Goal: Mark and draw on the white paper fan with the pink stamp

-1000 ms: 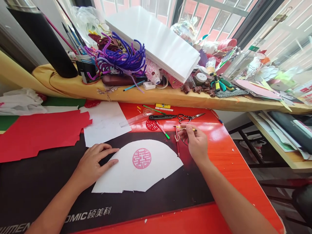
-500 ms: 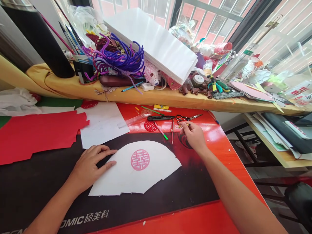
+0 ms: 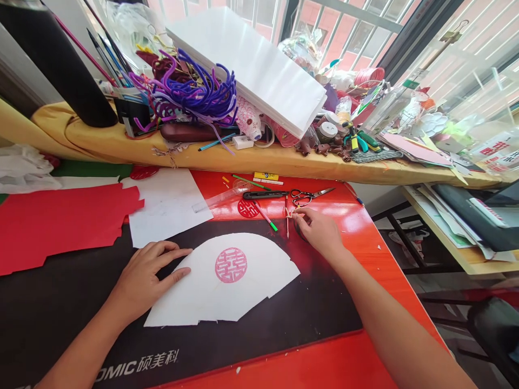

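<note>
A fan-shaped white paper (image 3: 247, 294) with a pink round double-happiness print (image 3: 231, 265) lies on a black desk mat (image 3: 60, 319). My left hand (image 3: 148, 273) rests flat on the fan's left edge, fingers spread. My right hand (image 3: 320, 231) reaches past the fan's upper right corner. Its fingertips pinch a small red drawing compass with a pencil (image 3: 287, 219), which lies on the red table. Black-handled scissors (image 3: 310, 194) lie just beyond that hand.
A black utility knife (image 3: 265, 194), a green-tipped red pen (image 3: 266, 216) and a clear ruler (image 3: 219, 198) lie behind the fan. A white sheet (image 3: 166, 202) and red paper (image 3: 60, 219) lie at left. A cluttered yellow-draped shelf (image 3: 263, 159) holds purple pipe cleaners (image 3: 194, 92) and stacked white sheets (image 3: 251, 65).
My right hand has lowered the compass from the air onto the table near the scissors and still has its fingertips on it. My left hand and the fan have stayed put.
</note>
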{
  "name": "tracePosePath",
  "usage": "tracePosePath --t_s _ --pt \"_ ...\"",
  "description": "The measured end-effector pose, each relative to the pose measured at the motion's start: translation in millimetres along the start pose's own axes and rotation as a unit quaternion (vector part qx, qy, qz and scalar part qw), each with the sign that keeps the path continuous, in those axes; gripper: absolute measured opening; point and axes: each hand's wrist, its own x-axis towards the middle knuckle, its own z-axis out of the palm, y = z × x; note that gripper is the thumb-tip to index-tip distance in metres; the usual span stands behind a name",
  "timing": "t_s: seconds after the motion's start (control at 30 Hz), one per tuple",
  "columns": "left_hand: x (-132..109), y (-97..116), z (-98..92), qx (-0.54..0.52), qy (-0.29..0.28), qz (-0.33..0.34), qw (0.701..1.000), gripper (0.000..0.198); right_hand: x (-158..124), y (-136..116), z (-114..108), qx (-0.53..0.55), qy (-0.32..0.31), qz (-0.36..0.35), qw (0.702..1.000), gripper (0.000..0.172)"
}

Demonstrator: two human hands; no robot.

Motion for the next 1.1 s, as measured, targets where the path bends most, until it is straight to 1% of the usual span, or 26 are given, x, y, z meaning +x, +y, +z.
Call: tracePosePath --t_s 0.13,0.27,0.33,0.4,0.53,0.6,0.73,0.8,0.87,0.93,1.0,1.1 --pt "0.4 -0.8 0.7 -0.003 0.0 0.003 1.0 0.046 -7.5 -10.1 2.4 -0.025 -0.032 0.008 0.999 0.033" --pt "0.2 -0.8 -0.4 -0.005 -0.005 0.001 1.0 0.046 -9.2 -21.4 6.3 -0.038 -0.068 0.013 0.997 0.04" --pt "0.1 -0.7 -1.1 -0.006 -0.007 0.0 1.0 0.046 -7.9 -26.2 7.9 -0.039 -0.087 0.025 0.995 0.041" --pt "0.2 -0.6 -1.4 -0.007 -0.009 -0.002 1.0 0.047 -5.7 -29.6 8.9 -0.03 -0.098 0.044 0.994 0.039" --pt "0.8 -0.3 -0.9 -0.008 -0.01 -0.001 1.0 0.048 -0.6 -31.0 9.4 0.004 -0.104 0.066 0.992 0.034" --pt "0.9 -0.2 -0.4 -0.007 -0.009 -0.001 1.0 0.049 1.8 -29.0 9.2 0.029 -0.107 0.075 0.991 0.035" --pt "0.3 0.0 0.0 -0.004 -0.008 -0.006 1.0 0.052 4.7 -20.0 8.8 0.126 -0.124 0.106 0.979 0.037" --pt "0.0 0.0 0.0 -0.005 -0.01 -0.008 1.0 0.053 4.8 -14.1 8.9 0.197 -0.137 0.128 0.962 0.039" --pt "0.2 -0.3 -0.1 -0.006 -0.011 -0.008 1.0 0.053 4.8 -7.9 8.2 0.28 -0.147 0.153 0.936 0.043" --pt "0.7 -0.9 -0.1 -0.005 -0.012 -0.006 1.0 0.053 5.4 -1.9 5.6 0.363 -0.144 0.177 0.904 0.045" --pt "1.2 -1.4 -0.1 -0.006 -0.011 -0.004 1.0 0.052 6.4 3.3 0.4 0.438 -0.127 0.196 0.868 0.045" --pt "1.3 -1.5 -0.1 -0.006 -0.011 -0.001 1.0 0.052 6.5 8.9 -9.8 0.528 -0.105 0.206 0.817 0.044"
